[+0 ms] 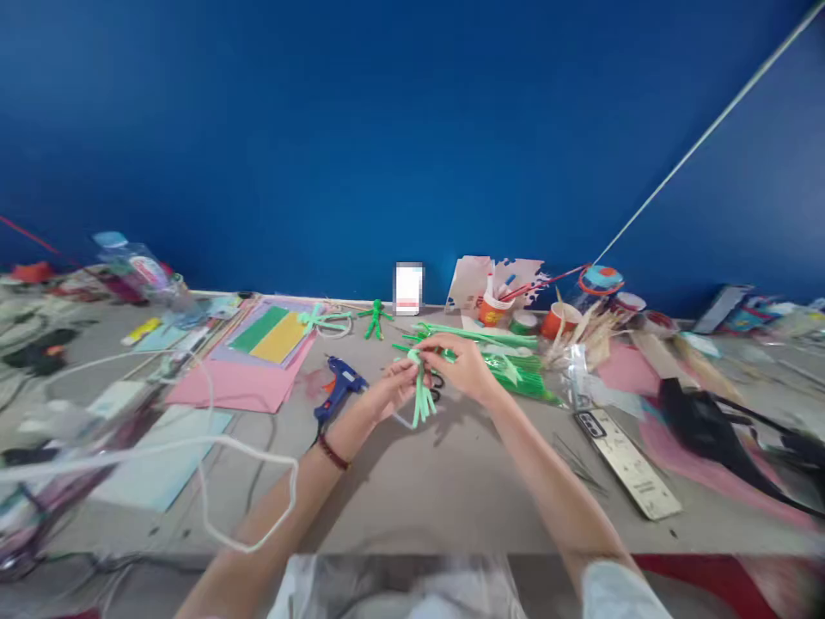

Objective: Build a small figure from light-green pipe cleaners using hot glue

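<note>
A bundle of light green pipe cleaners [424,400] hangs down between my two hands above the middle of the table. My left hand [398,383] grips it near the top, fingers closed. From the other side my right hand [457,359] pinches the top of the bundle between thumb and fingertips. Behind the hands stands a small green pipe-cleaner figure [377,320]. A paler figure [315,320] lies farther left. Partly covered by my right hand, a clear bag of green pipe cleaners [525,378] lies on the table. Dark scissor handles [437,387] show behind the bundle.
A blue glue gun [341,385] lies left of my hands, near pink paper [238,385]. A phone [626,464] rests at the right. A cup of pens [495,309] and a lit screen [408,289] stand at the back. A white cord [251,443] loops across the left foreground.
</note>
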Demonstrator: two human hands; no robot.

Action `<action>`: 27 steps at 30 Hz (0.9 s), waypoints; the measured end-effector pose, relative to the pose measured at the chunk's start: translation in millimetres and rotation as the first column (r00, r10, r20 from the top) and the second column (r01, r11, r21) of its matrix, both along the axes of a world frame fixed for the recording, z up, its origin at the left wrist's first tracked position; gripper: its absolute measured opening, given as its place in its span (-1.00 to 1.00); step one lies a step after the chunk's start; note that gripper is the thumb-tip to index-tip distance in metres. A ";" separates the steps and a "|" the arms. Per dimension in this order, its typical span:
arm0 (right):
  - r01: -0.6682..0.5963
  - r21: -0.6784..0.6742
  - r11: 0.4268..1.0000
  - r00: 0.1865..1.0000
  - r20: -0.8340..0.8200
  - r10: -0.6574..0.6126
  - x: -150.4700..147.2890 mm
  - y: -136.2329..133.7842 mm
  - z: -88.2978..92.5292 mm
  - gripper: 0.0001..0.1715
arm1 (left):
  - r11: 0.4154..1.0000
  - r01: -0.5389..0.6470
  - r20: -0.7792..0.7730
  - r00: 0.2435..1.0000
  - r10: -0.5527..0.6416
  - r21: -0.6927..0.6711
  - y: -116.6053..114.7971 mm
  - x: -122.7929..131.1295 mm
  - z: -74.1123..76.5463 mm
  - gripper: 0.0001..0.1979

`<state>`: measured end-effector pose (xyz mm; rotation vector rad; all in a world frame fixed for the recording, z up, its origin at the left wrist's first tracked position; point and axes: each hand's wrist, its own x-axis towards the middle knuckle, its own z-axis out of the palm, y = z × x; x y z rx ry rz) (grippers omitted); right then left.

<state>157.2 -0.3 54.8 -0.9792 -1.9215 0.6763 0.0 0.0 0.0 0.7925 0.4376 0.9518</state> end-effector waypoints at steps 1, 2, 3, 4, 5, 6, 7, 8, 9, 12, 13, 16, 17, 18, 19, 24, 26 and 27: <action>-0.015 0.069 0.998 1.000 0.013 0.014 -2.1 -3.7 6.3 -0.84 | 1.000 -0.005 0.015 1.000 0.005 -0.004 0.1 -1.4 0.3 -0.74; -0.027 0.124 0.992 0.999 0.022 0.024 -4.2 -7.3 12.1 -0.84 | 1.000 -0.013 0.029 1.000 0.013 -0.005 0.3 -2.7 0.6 -0.74; -0.035 0.173 0.984 0.999 0.034 0.030 -5.9 -10.6 17.1 -0.84 | 1.000 -0.022 0.040 0.999 0.022 -0.005 0.6 -4.0 1.0 -0.74; -0.036 0.224 0.974 0.999 0.044 0.027 -7.4 -13.3 20.9 -0.85 | 0.999 -0.034 0.050 0.998 0.034 -0.002 1.1 -5.1 1.3 -0.74; -0.026 0.265 0.964 0.999 0.045 0.015 -8.5 -15.3 23.3 -0.85 | 0.999 -0.048 0.061 0.997 0.048 -0.002 2.0 -6.1 1.4 -0.74; -0.009 0.288 0.958 0.999 0.039 -0.003 -9.1 -16.3 24.2 -0.86 | 0.998 -0.063 0.069 0.996 0.063 0.003 3.2 -7.0 1.4 -0.75; 0.004 0.294 0.956 0.999 0.035 -0.015 -9.2 -16.3 23.6 -0.87 | 0.996 -0.083 0.070 0.994 0.082 0.016 4.6 -7.6 1.0 -0.77; 0.009 0.283 0.959 0.999 0.037 -0.020 -9.0 -15.3 21.8 -0.89 | 0.994 -0.106 0.066 0.993 0.103 0.039 6.3 -8.0 0.2 -0.78; 0.004 0.259 0.966 0.999 0.043 -0.016 -8.5 -13.4 18.9 -0.90 | 0.989 -0.128 0.054 0.991 0.124 0.072 8.1 -8.2 -0.9 -0.79; -0.028 0.183 0.983 0.998 0.061 0.017 -6.7 -5.4 8.0 -0.89 | 0.964 -0.184 -0.014 0.982 0.190 0.195 12.6 -8.0 -4.6 -0.83; -0.028 0.175 0.984 0.998 0.053 0.019 -6.2 -3.0 5.0 -0.87 | 0.952 -0.197 -0.035 0.977 0.211 0.232 13.4 -7.7 -5.3 -0.84; -0.040 0.184 0.982 0.999 0.028 0.036 -5.3 0.8 0.5 -0.86 | 0.915 -0.232 -0.076 0.960 0.271 0.330 13.7 -7.7 -4.4 -0.84; -0.053 0.194 0.980 0.999 0.023 0.049 -4.9 1.2 0.5 -0.86 | 0.899 -0.245 -0.084 0.952 0.294 0.364 13.5 -8.1 -3.2 -0.83; -0.069 0.203 0.977 0.998 0.018 0.067 -4.5 1.5 0.8 -0.86 | 0.878 -0.260 -0.094 0.942 0.321 0.401 13.4 -8.7 -1.8 -0.83; -0.088 0.212 0.973 0.996 0.008 0.088 -3.9 2.0 1.1 -0.86 | 0.854 -0.278 -0.102 0.929 0.355 0.440 13.4 -9.5 -0.5 -0.82; -0.146 0.200 0.969 0.985 -0.058 0.161 -1.3 8.9 -2.1 -0.87 | 0.707 -0.304 -0.153 0.850 0.504 0.639 14.8 -13.1 3.3 -0.80; -0.150 0.186 0.971 0.984 -0.065 0.165 -0.7 11.3 -4.4 -0.88 | 0.627 -0.296 -0.162 0.808 0.567 0.721 14.1 -13.7 5.5 -0.79; -0.157 0.183 0.971 0.983 -0.071 0.172 -0.5 11.7 -4.9 -0.88 | 0.577 -0.295 -0.156 0.781 0.605 0.761 13.0 -13.9 7.4 -0.79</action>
